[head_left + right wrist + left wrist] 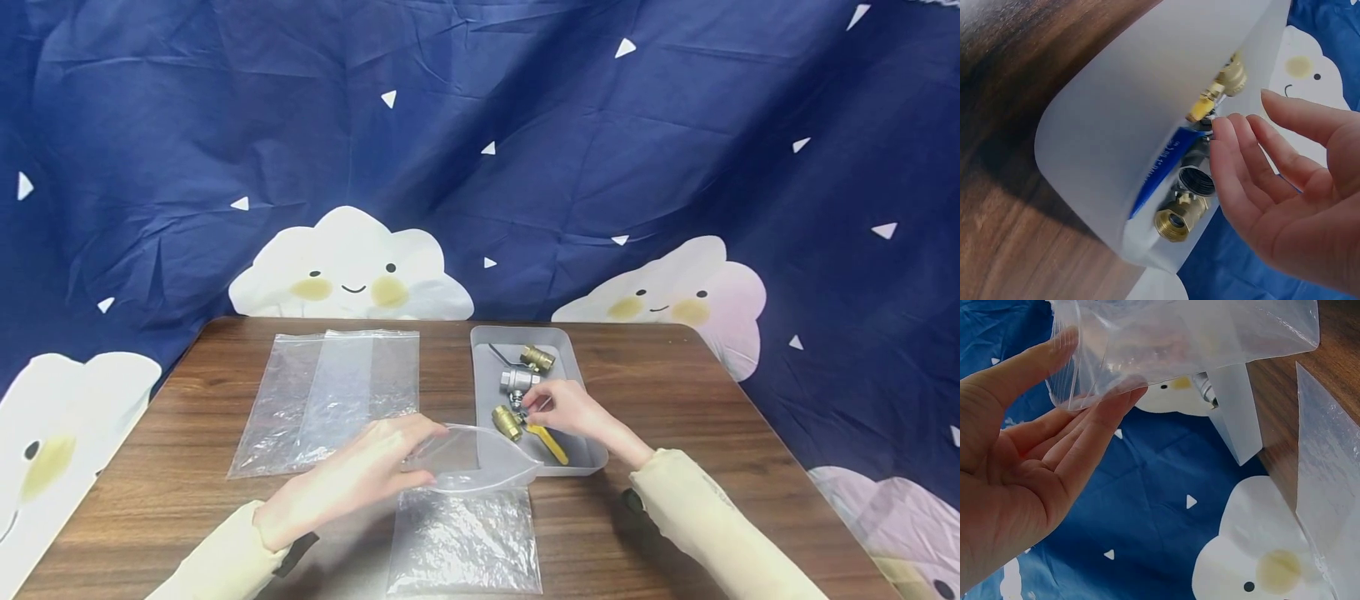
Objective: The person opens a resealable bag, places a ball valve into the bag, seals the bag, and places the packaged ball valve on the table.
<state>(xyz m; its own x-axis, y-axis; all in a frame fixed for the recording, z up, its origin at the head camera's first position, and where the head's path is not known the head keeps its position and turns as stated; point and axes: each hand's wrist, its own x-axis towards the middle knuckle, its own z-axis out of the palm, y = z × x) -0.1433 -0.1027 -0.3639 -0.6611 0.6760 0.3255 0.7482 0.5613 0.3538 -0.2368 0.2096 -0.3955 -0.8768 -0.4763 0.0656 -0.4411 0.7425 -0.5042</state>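
My left hand (360, 467) holds the mouth of a clear zip bag (468, 542), thumb and fingers on opposite sides of its end. The bag's mouth gapes, its lower part lying flat on the table. Over the tray (592, 454), my right hand (566, 408) has its fingertips beside the valves. Its thumb stands apart from the fingers, with nothing between them in the right wrist view. Inside lie a brass ball valve (507, 422) with a yellow handle (551, 446), a steel ball valve (517, 381), and another brass ball valve (537, 358). A blue lever (1163, 165) shows in the right wrist view.
More clear zip bags (337, 392) lie overlapping on the left of the wooden table (675, 400). The tray's raised walls surround the valves. A blue curtain (480, 150) with cloud pictures hangs behind the table.
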